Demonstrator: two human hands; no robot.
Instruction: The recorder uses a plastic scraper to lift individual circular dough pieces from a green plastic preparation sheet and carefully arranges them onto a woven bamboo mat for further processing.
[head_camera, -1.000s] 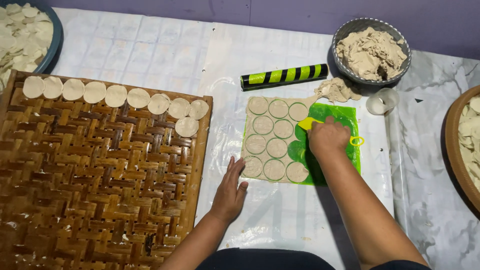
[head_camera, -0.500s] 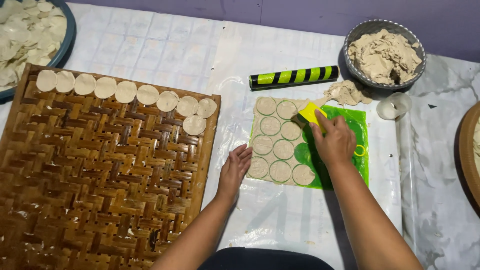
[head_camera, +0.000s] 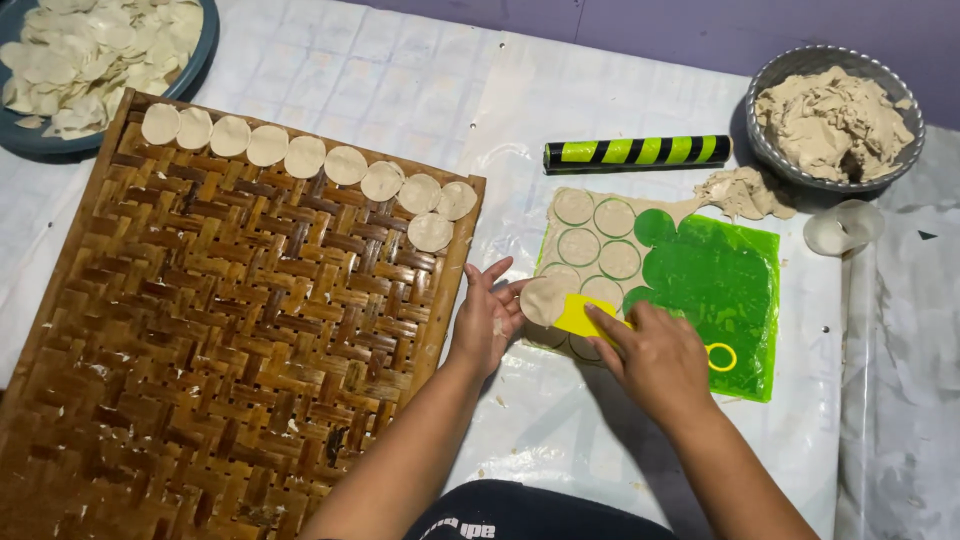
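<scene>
The right hand (head_camera: 655, 355) grips a flat yellow scraper (head_camera: 585, 317), its fingers closed over the back of it, and the blade's long axis runs from about 10 o'clock to 4 o'clock, its free edge pointing toward 10 o'clock. On that edge lies a round dough disc (head_camera: 543, 298), tipped up off the green mat (head_camera: 730, 290) at the mat's 8 o'clock corner. The left hand (head_camera: 487, 318) is open, fingers spread and pointing toward 1 o'clock, its fingertips touching the disc's left rim. More cut discs (head_camera: 595, 232) lie flat in rows on the mat's left half, with the trimmed sheet of dough around them; the right half is bare green. At 9 o'clock of the hands a woven bamboo tray (head_camera: 200, 340) lies on the desk (head_camera: 400, 80), a row of discs (head_camera: 300, 157) along its far edge running from 10 o'clock down toward 3 o'clock. At 12 o'clock of the mat a rolling pin (head_camera: 637, 152) with green and black stripes lies with its long axis left to right. A grey bowl of dough scraps (head_camera: 835, 115) stands at 2 o'clock, and a blue dish (head_camera: 100, 60) piled with discs at 10 o'clock.
</scene>
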